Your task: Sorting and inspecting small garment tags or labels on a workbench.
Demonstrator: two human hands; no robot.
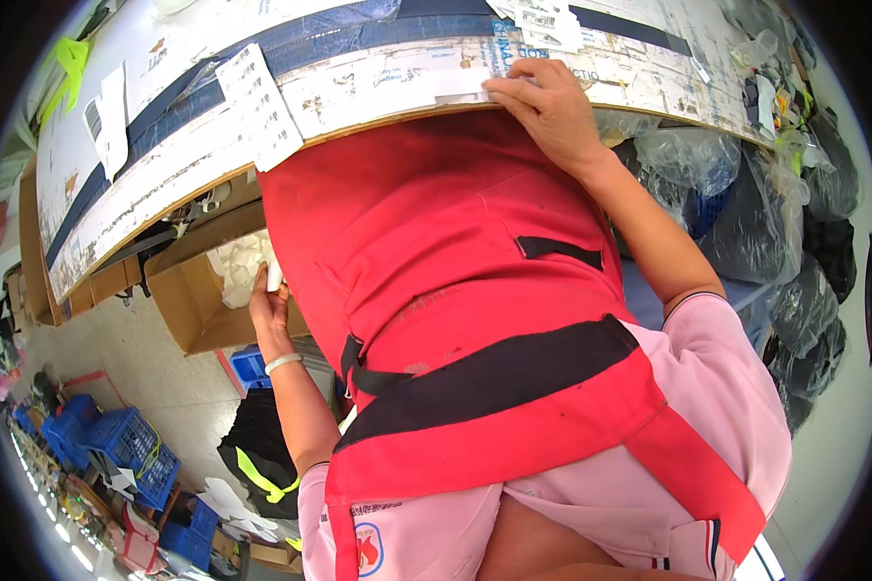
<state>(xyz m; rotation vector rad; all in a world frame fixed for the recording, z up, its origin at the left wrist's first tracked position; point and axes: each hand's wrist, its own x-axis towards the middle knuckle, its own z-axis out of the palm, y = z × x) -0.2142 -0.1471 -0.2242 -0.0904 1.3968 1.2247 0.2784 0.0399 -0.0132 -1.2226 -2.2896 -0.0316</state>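
Note:
My right hand [552,105] is at the table's front edge, its fingers bent and drawn together on the end of a small white paper strip [460,83]. Low on the left, my left hand [269,302] pinches a white paper piece [275,275] at the opening of a cardboard box [189,305]. Crumpled white paper scraps [239,266] fill part of that box. On the worn white tabletop [358,105], a sheet of printed labels [260,107] hangs over the front edge. More printed labels [549,24] lie beyond my right hand.
Dark blue fabric strips [320,44] run across the table. Clear plastic bags with dark contents [756,218] crowd the right side. Blue crates [131,450] and a black bundle with a neon yellow tie [262,450] sit on the left. My red apron [455,242] touches the table edge.

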